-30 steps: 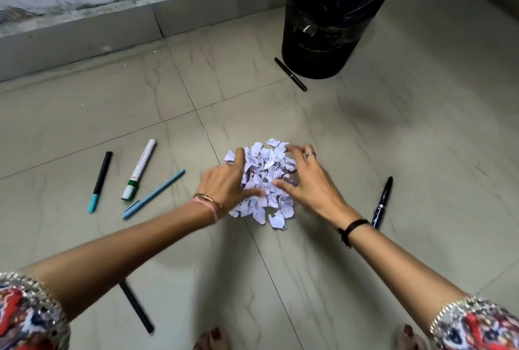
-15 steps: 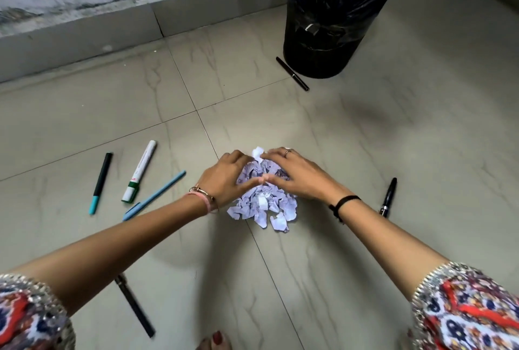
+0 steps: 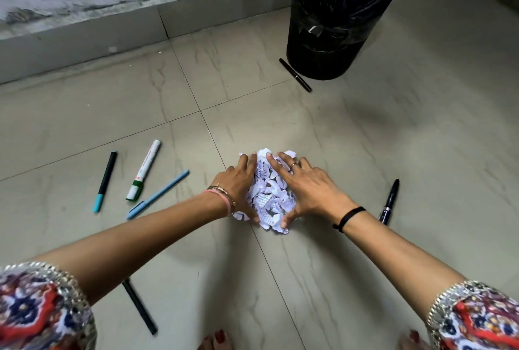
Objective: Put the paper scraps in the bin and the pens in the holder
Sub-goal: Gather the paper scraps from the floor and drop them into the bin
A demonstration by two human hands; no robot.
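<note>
Since half a second ago my two hands have parted from their fingertip-to-fingertip cup over the heap. The left hand [image 3: 238, 184] now lies along the left flank of the paper scraps [image 3: 269, 192] and the right hand [image 3: 309, 186] is spread over the right side. The fingers of both are fairly straight and pressing, with the thumbs hooked at the near edge, so neither hand actually clasps anything yet. The scraps sit in one loose mound on the floor [image 3: 393, 139], between my palms and well apart from the bin [image 3: 337, 26]. I judge spillage to be the main risk: the pieces are small and unbound, and a few already poke out past my thumbs, so a scoop with gaps between the palms would probably shed bits on the way. The black pen [image 3: 295, 74] lying just beside the bin's base could roll if I nudge it. The bin's mouth is cut off by the top of the frame, so I cannot tell how full it is. No holder is in view at all. My left forearm hides the upper end of another dark pen [image 3: 139, 307], and the print on the scraps is too small to read.
</note>
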